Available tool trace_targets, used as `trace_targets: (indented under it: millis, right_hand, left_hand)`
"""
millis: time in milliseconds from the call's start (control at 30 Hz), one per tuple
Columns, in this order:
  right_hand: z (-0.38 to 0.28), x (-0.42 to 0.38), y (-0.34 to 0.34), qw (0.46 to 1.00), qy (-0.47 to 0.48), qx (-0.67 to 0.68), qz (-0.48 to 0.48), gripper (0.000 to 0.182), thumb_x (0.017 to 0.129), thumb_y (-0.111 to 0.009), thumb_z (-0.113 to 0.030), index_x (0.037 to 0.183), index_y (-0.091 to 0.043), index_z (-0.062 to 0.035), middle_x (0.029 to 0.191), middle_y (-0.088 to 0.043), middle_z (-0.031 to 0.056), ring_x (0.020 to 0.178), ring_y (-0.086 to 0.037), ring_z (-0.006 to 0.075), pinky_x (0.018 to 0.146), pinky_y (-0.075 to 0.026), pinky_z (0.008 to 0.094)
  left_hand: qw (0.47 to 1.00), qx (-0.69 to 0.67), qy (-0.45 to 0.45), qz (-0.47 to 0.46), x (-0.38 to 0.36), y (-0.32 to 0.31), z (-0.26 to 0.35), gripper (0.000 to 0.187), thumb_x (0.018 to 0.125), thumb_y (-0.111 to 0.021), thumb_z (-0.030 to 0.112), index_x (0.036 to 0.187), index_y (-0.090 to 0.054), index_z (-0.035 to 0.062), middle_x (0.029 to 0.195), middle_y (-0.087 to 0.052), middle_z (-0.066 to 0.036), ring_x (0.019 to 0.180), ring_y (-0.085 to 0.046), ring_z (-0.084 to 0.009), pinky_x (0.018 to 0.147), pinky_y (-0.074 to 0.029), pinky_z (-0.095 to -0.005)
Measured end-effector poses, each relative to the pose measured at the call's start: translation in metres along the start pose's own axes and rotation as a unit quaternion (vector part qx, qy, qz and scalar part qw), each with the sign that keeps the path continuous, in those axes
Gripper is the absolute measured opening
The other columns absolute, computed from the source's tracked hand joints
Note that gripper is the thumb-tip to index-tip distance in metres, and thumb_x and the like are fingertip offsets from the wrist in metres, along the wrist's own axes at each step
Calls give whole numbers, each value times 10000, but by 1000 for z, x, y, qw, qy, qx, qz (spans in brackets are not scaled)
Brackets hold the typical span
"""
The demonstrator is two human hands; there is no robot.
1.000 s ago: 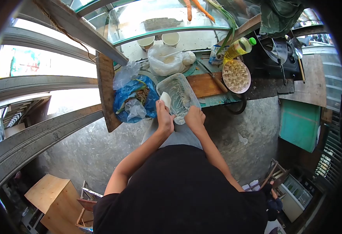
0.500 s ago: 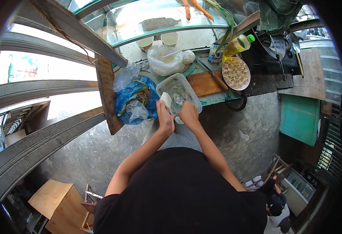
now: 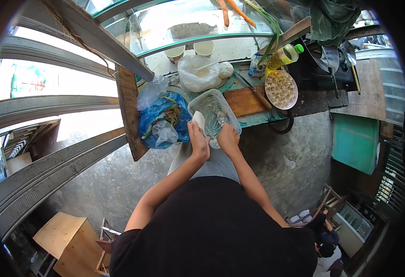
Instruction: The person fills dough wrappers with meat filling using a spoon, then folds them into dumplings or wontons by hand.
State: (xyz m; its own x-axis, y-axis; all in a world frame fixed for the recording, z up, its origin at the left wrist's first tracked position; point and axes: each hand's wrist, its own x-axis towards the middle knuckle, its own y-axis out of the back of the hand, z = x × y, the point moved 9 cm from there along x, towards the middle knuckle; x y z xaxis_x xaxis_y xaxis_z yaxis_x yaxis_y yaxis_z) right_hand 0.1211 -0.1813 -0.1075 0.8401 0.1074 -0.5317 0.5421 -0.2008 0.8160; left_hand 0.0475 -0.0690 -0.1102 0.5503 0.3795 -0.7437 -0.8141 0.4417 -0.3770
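My left hand (image 3: 199, 142) is closed around a white, smooth piece (image 3: 198, 121) that could be a folded wrapper or a paper cup; its lower part is hidden by my fingers. It is at the left side of a clear plastic tub (image 3: 232, 111) that holds a pale, glossy residue. Over the tub's near right part, my right hand (image 3: 228, 138) is closed on a shiny spoon-like thing (image 3: 222, 118), its handle hidden in the fist. Just left of the tub lies a blue plastic bag (image 3: 146, 127) with plant scraps and clear plastic in it.
Right of the tub are a wooden board (image 3: 244, 101), a knife (image 3: 261, 99) and a plate of dumplings (image 3: 281, 90). Behind are a white plastic bag (image 3: 195, 78), two cups (image 3: 204, 48) and an oil bottle (image 3: 283, 57). A stove (image 3: 341, 67) stands right; another person (image 3: 328, 242) is lower right.
My right hand has moved a little to the right with the shiny thing, which has shifted from the tub's middle towards its right side. My left hand keeps its hold on the white piece.
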Motion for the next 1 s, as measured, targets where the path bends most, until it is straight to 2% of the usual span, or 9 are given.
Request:
trace_targets:
  millis: [167,233,367,433,500,633,700,833,1000]
  right_hand:
    - [-6,6,-4,999,25,-20,11,155,767,-501,-88,813,-622,-3,856,-623,209,837,-613,369,706,-493,438]
    - [-8,8,-8,999,37,-34,19,145,761,-508,-83,799,-625,-7,842,-626,203,824,-619,361,696,-497,436]
    - [-24,12,-13,991,100,-77,54,117,738,-529,-65,769,-634,-21,801,-632,190,757,-634,347,650,-510,415]
    - [-29,14,-12,986,125,-100,52,109,734,-533,-58,758,-634,-25,791,-633,186,740,-636,346,638,-513,408]
    - [-42,11,-6,975,195,-91,59,102,738,-526,-44,755,-620,-8,767,-632,188,715,-638,346,618,-515,403]
    - [-40,6,7,972,203,-88,77,92,739,-524,-31,796,-576,19,732,-627,194,716,-640,342,616,-514,410]
    - [-22,18,3,983,128,-66,116,123,736,-524,-26,846,-526,31,706,-622,199,704,-640,340,616,-514,414]
    - [-23,28,-5,978,143,-69,138,134,737,-516,-23,862,-503,23,696,-621,194,692,-640,338,614,-516,410]
    - [-39,31,-12,949,277,-118,94,113,733,-505,-30,833,-521,22,695,-619,196,666,-636,336,585,-512,406]
  left_hand:
    - [1000,-1,-1,4,-2,-2,2,313,940,-286,394,1152,-337,168,1243,-348,-35,1165,-301,-202,924,-162,-617]
    - [1000,-6,-5,-2,-2,-2,3,300,936,-315,367,1163,-320,170,1307,-313,-51,1253,-228,-250,937,-105,-639]
    - [1000,-8,-2,2,-2,-2,3,309,936,-312,369,1172,-319,170,1321,-303,-57,1263,-215,-259,940,-97,-641]
    - [1000,-5,-9,0,-1,0,2,290,938,-301,385,1137,-345,178,1252,-357,-17,1188,-293,-178,918,-148,-629]
    - [1000,-12,-8,-3,0,3,2,295,937,-303,387,1141,-342,178,1260,-353,-19,1201,-286,-181,927,-125,-630]
    - [998,-53,-32,-8,4,4,8,311,933,-311,397,1153,-333,178,1278,-347,-23,1222,-273,-191,948,-60,-629]
    - [998,-54,-31,2,5,3,10,312,932,-314,397,1154,-335,179,1288,-341,-24,1228,-269,-200,950,-55,-628]
    - [999,-33,-32,-1,8,4,8,330,928,-320,400,1174,-340,181,1312,-333,-32,1243,-268,-221,952,-45,-629]
    - [999,-40,-28,9,7,1,10,354,925,-324,403,1203,-337,183,1312,-350,-32,1246,-269,-234,952,-35,-633]
